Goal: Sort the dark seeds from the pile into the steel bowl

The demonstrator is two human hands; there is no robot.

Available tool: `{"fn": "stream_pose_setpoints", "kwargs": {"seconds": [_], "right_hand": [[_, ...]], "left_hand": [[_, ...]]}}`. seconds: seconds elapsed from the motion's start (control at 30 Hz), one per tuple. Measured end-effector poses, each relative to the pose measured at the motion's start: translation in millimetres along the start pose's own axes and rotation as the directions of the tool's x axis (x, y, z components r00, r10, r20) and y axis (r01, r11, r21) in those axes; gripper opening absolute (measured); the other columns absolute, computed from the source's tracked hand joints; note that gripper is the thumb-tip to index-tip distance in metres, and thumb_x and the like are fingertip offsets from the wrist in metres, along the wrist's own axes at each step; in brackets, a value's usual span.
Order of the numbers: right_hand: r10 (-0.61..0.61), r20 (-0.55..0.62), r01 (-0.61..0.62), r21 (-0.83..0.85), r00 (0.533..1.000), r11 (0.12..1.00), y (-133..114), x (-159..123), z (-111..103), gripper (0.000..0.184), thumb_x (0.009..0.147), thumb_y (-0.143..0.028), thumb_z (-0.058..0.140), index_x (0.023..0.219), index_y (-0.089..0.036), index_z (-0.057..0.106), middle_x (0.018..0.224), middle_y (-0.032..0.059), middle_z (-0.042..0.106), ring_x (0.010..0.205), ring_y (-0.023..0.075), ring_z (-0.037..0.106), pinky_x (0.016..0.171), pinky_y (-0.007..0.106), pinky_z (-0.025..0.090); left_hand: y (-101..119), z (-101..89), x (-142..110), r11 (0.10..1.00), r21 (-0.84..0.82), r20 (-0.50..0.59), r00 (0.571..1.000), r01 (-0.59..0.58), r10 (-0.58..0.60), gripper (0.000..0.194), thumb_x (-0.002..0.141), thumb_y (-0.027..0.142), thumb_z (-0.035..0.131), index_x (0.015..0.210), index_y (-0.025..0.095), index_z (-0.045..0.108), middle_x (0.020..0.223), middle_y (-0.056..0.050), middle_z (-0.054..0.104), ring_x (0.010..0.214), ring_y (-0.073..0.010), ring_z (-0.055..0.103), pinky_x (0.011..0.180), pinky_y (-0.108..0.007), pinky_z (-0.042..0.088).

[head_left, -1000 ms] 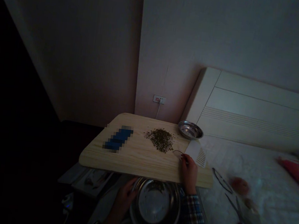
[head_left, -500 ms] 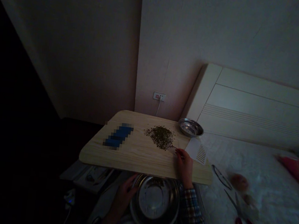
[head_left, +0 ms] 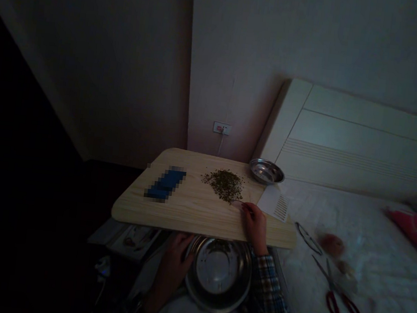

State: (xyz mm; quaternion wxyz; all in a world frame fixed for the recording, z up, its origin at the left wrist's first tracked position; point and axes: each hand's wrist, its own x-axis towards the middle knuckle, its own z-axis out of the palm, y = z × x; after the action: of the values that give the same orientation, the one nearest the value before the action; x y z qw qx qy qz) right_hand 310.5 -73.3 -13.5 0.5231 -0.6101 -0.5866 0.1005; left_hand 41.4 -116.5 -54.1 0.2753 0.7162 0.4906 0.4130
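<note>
A loose pile of small dark green-brown bits (head_left: pixel 225 184) is spread on the wooden tabletop (head_left: pixel 186 218). My right hand (head_left: pixel 255 226) rests at the near right of the pile, fingers pinched on a thin slender tool (head_left: pixel 238 201). Its tip reaches the pile's near edge; its exact kind is too small to tell. Below the table edge, a wide metal basin (head_left: pixel 215 303) sits at my lap. My left hand (head_left: pixel 176 261) grips the basin's left rim, thumb toward the inside.
A smaller metal bowl (head_left: pixel 267 172) stands at the table's back right, beside a white slotted card (head_left: pixel 273 204). A blurred blue object (head_left: pixel 166 184) lies on the left. On the bed are red-handled scissors (head_left: pixel 334 291) and a dark looped item (head_left: pixel 308 238). A plugged wall socket (head_left: pixel 222 128) is behind.
The view has tilted slightly down, so the scene sits higher. My right hand and the thin tool have shifted slightly left along the pile's near edge. My left hand stays at the basin rim.
</note>
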Motion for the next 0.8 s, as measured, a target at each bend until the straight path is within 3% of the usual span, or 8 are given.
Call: {"fn": "stream_pose_setpoints", "kwargs": {"seconds": [0.17, 0.37, 0.53, 0.67, 0.8], "right_hand": [[0.018, -0.001, -0.018, 0.009, 1.0, 1.0, -1, -1, -1, 0.025, 0.087, -0.032, 0.049, 0.097, -0.018, 0.068, 0.096, 0.0087, 0.071, 0.087, 0.0227, 0.065, 0.078, 0.035, 0.05], [0.031, -0.006, -0.031, 0.025, 0.999, 0.999, 0, -1, -2, 0.025, 0.087, -0.031, 0.05, 0.099, -0.018, 0.068, 0.096, 0.0088, 0.072, 0.088, 0.0228, 0.065, 0.08, 0.036, 0.05], [0.036, -0.012, -0.036, 0.029, 0.999, 0.999, 2, -1, -2, 0.026, 0.087, -0.031, 0.049, 0.099, -0.018, 0.068, 0.098, 0.0091, 0.071, 0.088, 0.0228, 0.065, 0.08, 0.035, 0.049], [0.037, -0.004, -0.036, 0.031, 0.999, 0.999, 0, 0, -2, 0.026, 0.087, -0.031, 0.049, 0.099, -0.018, 0.068, 0.097, 0.0085, 0.071, 0.088, 0.0227, 0.064, 0.079, 0.035, 0.049], [0.039, 0.004, -0.039, 0.029, 0.999, 0.999, -3, 0, -3, 0.026, 0.087, -0.032, 0.049, 0.099, -0.018, 0.068, 0.097, 0.0083, 0.072, 0.088, 0.023, 0.064, 0.081, 0.036, 0.048]], "left_hand": [[12, -6.9, -2, 0.947, 0.277, -0.008, 0.985, -0.161, 0.17, 0.033, 0.079, 0.015, 0.054, 0.111, 0.02, 0.065, 0.098, -0.008, 0.054, 0.097, -0.0257, 0.051, 0.088, -0.043, 0.047], [19, -5.9, -7, 0.867, 0.478, -0.06, 0.98, -0.14, 0.192, 0.029, 0.082, 0.015, 0.055, 0.108, 0.021, 0.065, 0.112, -0.012, 0.047, 0.108, -0.0317, 0.045, 0.093, -0.054, 0.04], [20, -3.7, -6, 0.848, 0.493, -0.047, 0.967, -0.195, 0.25, 0.025, 0.084, 0.011, 0.049, 0.105, 0.016, 0.062, 0.14, -0.015, 0.035, 0.133, -0.0345, 0.029, 0.104, -0.057, 0.031], [16, -4.5, -5, 0.857, 0.425, 0.047, 0.953, -0.29, 0.299, 0.033, 0.087, 0.008, 0.041, 0.115, 0.018, 0.054, 0.145, -0.011, 0.038, 0.141, -0.0276, 0.022, 0.112, -0.059, 0.019], [16, -7.8, -4, 0.881, 0.375, 0.079, 0.957, -0.289, 0.28, 0.032, 0.087, 0.01, 0.042, 0.116, 0.019, 0.054, 0.149, -0.009, 0.034, 0.143, -0.0267, 0.016, 0.113, -0.06, 0.016]]}}
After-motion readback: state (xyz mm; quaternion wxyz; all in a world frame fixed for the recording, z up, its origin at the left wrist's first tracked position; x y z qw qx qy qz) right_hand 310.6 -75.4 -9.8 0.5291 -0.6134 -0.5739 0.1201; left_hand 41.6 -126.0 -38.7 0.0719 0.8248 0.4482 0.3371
